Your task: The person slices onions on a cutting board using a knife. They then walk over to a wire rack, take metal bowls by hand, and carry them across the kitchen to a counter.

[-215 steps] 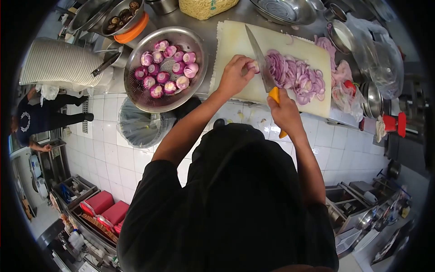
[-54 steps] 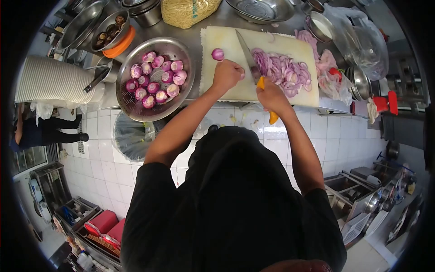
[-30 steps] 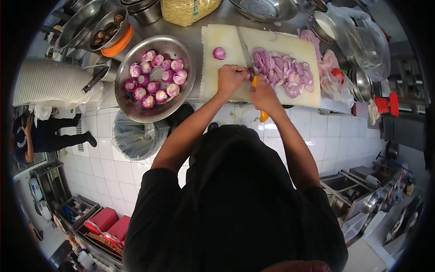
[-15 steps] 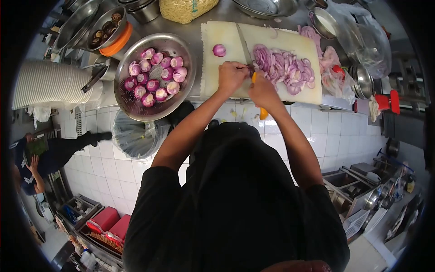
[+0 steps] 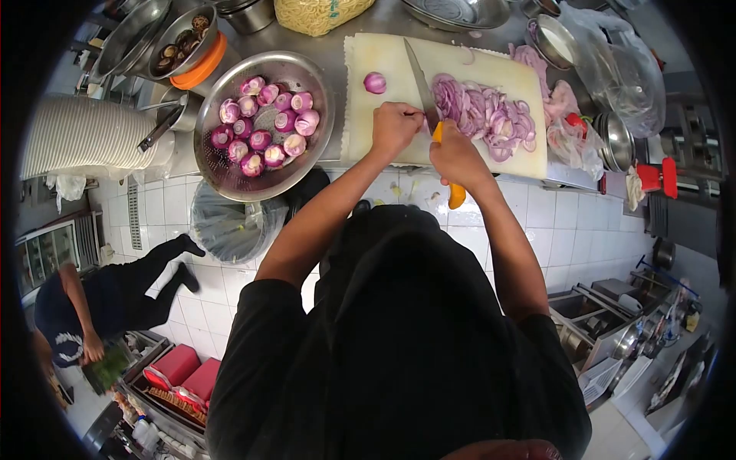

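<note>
My right hand is wrapped round the yellow handle of a large knife, whose blade points away across the white cutting board. Just left of the blade, my left hand is closed, fingertips pinched over something small that they mostly hide. One peeled purple onion lies on the board beyond my left hand. Right of the blade spreads a pile of sliced onion. At the left, a perforated steel bowl holds several peeled onions.
A lined bin stands below the counter. Nearby are a bowl of mushrooms, a noodle bag, a steel basin, plastic bags and stacked bowls. Another person is at the left, holding something green.
Since the earliest frame, an onion has appeared on the board's left part. Lately my hands have shifted slightly, the knife staying in my right hand. The other person has moved nearer the red containers.
</note>
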`<action>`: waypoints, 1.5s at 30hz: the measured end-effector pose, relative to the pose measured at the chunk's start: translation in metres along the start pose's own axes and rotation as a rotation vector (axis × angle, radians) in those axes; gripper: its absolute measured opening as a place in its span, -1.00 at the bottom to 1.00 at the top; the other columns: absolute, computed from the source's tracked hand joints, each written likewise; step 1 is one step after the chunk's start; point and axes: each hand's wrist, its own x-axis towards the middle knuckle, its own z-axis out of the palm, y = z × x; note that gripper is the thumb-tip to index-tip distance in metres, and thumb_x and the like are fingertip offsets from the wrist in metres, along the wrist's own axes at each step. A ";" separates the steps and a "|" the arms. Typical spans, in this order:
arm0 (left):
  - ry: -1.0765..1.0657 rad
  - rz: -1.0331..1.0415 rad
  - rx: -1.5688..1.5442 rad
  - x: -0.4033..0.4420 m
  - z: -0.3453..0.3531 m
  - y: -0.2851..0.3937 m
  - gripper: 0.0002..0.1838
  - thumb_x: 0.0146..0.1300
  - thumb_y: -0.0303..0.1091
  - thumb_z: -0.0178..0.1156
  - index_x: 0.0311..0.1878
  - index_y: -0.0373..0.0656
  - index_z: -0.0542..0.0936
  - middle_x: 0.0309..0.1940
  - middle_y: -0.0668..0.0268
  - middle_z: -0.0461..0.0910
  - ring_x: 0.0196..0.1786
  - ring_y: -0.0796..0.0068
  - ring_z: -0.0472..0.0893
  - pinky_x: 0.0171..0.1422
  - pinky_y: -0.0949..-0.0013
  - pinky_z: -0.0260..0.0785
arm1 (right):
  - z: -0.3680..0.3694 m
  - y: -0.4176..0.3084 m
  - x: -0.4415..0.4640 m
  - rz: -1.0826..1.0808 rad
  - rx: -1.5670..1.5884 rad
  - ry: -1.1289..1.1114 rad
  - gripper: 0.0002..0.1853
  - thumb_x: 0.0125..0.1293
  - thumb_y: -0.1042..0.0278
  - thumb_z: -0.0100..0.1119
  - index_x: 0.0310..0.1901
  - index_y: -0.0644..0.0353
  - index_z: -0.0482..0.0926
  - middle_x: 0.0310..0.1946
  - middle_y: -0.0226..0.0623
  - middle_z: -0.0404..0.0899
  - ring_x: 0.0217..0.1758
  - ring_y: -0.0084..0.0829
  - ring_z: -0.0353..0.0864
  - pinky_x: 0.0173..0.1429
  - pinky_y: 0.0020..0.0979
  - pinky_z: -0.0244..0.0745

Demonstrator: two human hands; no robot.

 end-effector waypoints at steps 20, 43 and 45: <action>0.126 0.129 0.176 -0.001 0.013 0.000 -0.86 0.03 -0.40 0.32 -0.36 -0.24 0.75 -0.50 0.14 0.70 -0.48 0.37 0.68 -0.25 0.40 0.52 | 0.000 0.027 0.020 -0.045 0.067 0.131 -0.68 0.33 0.28 0.02 -0.03 0.36 0.35 -0.41 0.12 0.59 -0.50 -0.05 0.65 -0.35 -0.13 0.54; 0.178 0.490 0.280 -0.011 -0.009 -0.006 -0.88 0.11 -0.50 0.27 -0.27 -0.23 0.69 -0.23 0.16 0.61 -0.09 0.11 0.57 0.04 0.18 0.46 | 0.013 0.045 0.008 -0.157 -0.063 0.191 -0.64 0.36 0.25 0.00 0.04 0.34 0.32 -0.26 0.34 0.59 -0.11 0.33 0.56 0.02 0.13 0.42; 0.204 0.512 0.301 -0.011 -0.012 -0.006 -0.89 0.12 -0.50 0.27 -0.27 -0.23 0.70 -0.25 0.17 0.62 -0.10 0.11 0.58 0.03 0.18 0.46 | 0.011 0.039 0.005 -0.112 -0.047 0.142 -0.64 0.36 0.25 -0.01 0.05 0.35 0.32 -0.26 0.35 0.58 -0.11 0.33 0.56 0.03 0.12 0.41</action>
